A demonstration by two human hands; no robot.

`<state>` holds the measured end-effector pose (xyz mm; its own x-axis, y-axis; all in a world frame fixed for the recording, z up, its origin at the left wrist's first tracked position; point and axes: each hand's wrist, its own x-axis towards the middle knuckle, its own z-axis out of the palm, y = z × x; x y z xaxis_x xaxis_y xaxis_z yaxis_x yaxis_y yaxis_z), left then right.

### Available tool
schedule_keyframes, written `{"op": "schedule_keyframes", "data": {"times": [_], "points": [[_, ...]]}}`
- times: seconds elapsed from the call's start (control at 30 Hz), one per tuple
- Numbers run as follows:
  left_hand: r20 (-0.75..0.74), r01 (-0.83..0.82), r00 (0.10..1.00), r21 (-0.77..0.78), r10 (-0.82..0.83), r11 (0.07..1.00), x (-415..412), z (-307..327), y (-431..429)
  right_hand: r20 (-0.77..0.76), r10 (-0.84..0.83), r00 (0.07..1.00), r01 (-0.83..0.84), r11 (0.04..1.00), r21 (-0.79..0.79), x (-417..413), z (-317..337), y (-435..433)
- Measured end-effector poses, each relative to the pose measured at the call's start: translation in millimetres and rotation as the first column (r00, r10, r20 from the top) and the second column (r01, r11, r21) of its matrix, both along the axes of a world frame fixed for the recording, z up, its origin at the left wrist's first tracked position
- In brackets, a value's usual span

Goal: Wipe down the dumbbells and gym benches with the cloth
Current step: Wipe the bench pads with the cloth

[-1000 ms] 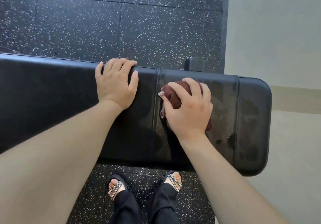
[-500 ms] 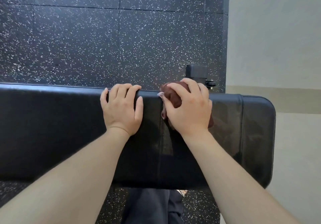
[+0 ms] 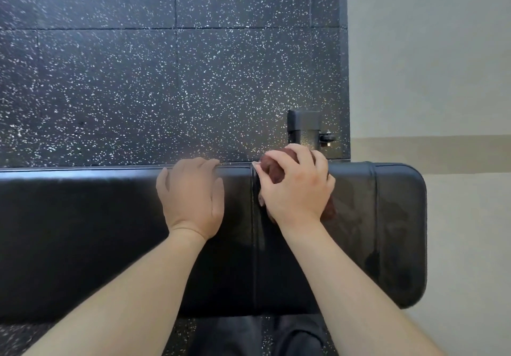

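the black gym bench pad (image 3: 83,231) runs across the lower half of the frame, its long axis left to right, with a long stretch going out at the left edge. just left of centre the left hand (image 3: 190,198) lies palm down on the pad, its fingers hooked over the far edge, bracing. just right of it a stitched seam (image 3: 255,245) crosses the pad from far edge to near edge. right beside the seam sits the dark red cloth (image 3: 272,166), bunched at the pad's far edge, and the right hand (image 3: 296,189) clutches it with curled fingers, pressing it down. further right the pad shows wet streaks up to its rounded end (image 3: 398,231). a black metal post (image 3: 304,123) stands behind the cloth on the speckled floor (image 3: 166,79).

the cloth hand is the nearer one to the damp right end. the dry-looking length lies leftward, past the bracing hand, so the next strokes likely go along the pad that way. no dumbbells are in view.
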<state>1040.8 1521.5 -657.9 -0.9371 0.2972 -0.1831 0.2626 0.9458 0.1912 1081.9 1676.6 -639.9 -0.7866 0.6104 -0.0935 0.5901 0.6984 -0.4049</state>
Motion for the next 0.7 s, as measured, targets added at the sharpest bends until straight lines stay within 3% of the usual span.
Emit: {"op": "schedule_keyframes", "data": {"times": [0.17,0.27,0.37,0.47,0.6,0.7], "points": [[-0.038,-0.003,0.999,0.003,0.003,1.0,1,-2,0,-0.028,0.05,0.998,-0.052,0.996,-0.066,3,1,12],[-0.048,-0.003,0.999,-0.009,0.002,1.0,3,-2,1,0.037,0.069,0.997,-0.065,0.993,-0.098,12,6,40],[-0.023,-0.011,1.0,-0.015,0.011,1.0,4,0,3,0.079,-0.007,0.997,0.011,0.998,-0.054,35,8,91],[0.019,-0.036,0.999,0.048,0.035,0.998,7,7,22,0.017,-0.056,0.998,0.056,0.998,-0.001,62,8,118],[0.054,0.151,0.985,0.174,-0.163,0.973,21,15,88,-0.063,-0.078,0.995,0.08,0.996,0.025,77,9,97],[0.09,0.139,0.983,0.218,-0.162,0.966,34,8,133,-0.076,-0.035,0.997,0.038,0.999,0.039,91,4,91]]}}
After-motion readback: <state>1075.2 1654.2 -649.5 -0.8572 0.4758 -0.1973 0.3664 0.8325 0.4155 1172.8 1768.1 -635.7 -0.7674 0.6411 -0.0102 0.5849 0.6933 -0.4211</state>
